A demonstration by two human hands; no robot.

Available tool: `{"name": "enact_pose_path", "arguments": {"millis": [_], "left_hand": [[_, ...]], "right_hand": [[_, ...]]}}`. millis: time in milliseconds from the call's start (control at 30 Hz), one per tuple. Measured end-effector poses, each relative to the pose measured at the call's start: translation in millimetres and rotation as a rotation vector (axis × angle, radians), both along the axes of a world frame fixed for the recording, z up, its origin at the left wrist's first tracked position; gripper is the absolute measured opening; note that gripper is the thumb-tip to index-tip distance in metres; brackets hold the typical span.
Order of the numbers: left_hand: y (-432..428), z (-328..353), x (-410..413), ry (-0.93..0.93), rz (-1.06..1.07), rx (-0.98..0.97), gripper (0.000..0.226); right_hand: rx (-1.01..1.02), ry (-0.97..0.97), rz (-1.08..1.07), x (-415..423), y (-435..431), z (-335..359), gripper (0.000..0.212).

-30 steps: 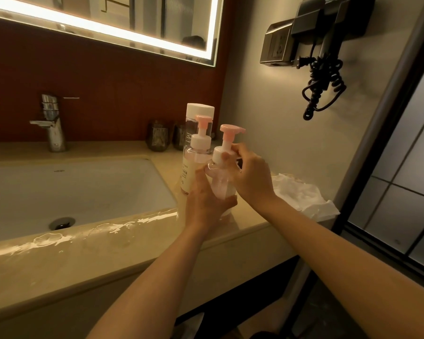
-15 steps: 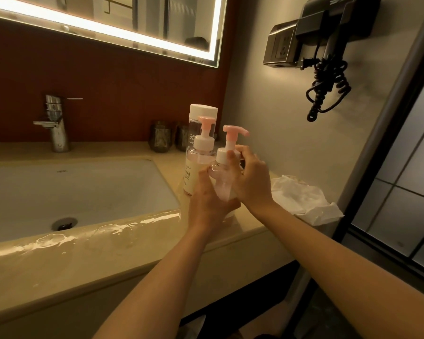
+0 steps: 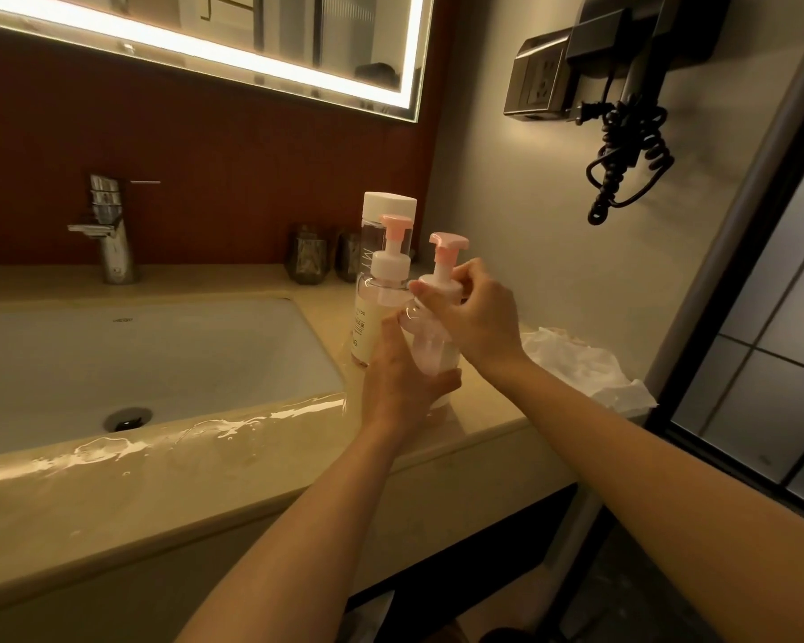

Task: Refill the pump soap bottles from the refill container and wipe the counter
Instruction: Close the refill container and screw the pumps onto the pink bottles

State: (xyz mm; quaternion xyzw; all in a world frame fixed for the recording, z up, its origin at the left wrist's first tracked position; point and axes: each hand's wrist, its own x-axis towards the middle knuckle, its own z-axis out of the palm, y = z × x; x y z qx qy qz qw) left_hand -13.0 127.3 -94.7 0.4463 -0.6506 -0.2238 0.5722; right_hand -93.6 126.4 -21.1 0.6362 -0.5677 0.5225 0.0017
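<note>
Head view. Landmark: the sink [image 3: 135,359], set into the beige worktop [image 3: 205,471].

The near pump bottle [image 3: 430,350], clear with a pink pump head, stands upright just right of the sink's right rim. The left hand [image 3: 400,378] is wrapped around its lower body, fingers curled closed on it. The right hand [image 3: 476,317] is closed on the white collar below the pump head, thumb and fingers pinching it.

A 2nd pump bottle [image 3: 388,280], same pink head, stands upright just behind the near one, further from the sink's front edge. The refill container [image 3: 377,290], tall with a white cap and cream liquid in its lower part, stands directly behind that, touching or nearly touching it; which, cannot be told.

A crumpled white cloth [image 3: 581,368] lies on the worktop well right of the sink, at the far end by the wall.

Water film [image 3: 159,445] glistens along the worktop strip in front of the sink.

The faucet [image 3: 110,234] stands behind the sink. 2 dark glass tumblers [image 3: 308,259] sit behind the sink's right rear corner.
</note>
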Motion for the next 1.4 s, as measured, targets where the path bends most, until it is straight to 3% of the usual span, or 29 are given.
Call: {"name": "enact_pose_path", "arguments": {"millis": [133, 300, 433, 600, 800, 1000, 1167, 1400], "left_hand": [[2, 1, 0, -0.009, 0.003, 0.011, 0.091], [0, 0, 0, -0.009, 0.007, 0.016, 0.089], [1, 1, 0, -0.006, 0.002, 0.02, 0.089], [3, 2, 1, -0.007, -0.001, 0.011, 0.091], [2, 1, 0, -0.016, 0.008, 0.02, 0.09], [3, 3, 0, -0.009, 0.006, 0.026, 0.089], [3, 3, 0, -0.002, 0.016, 0.018, 0.087], [-2, 0, -1, 0.018, 0.018, 0.029, 0.087]], "right_hand": [[0.107, 0.014, -0.024, 2, -3, 5, 0.049], [0.133, -0.105, 0.243, -4, 6, 0, 0.042], [-0.017, -0.088, 0.126, -4, 7, -5, 0.039], [0.009, -0.041, 0.0, 1, -1, 1, 0.046], [0.08, -0.125, 0.195, -4, 7, 0, 0.035], [-0.028, -0.064, 0.0, 1, 1, 1, 0.043], [0.071, -0.134, 0.166, -1, 5, 2, 0.039], [-0.006, -0.032, 0.112, -2, 9, 5, 0.034]]}}
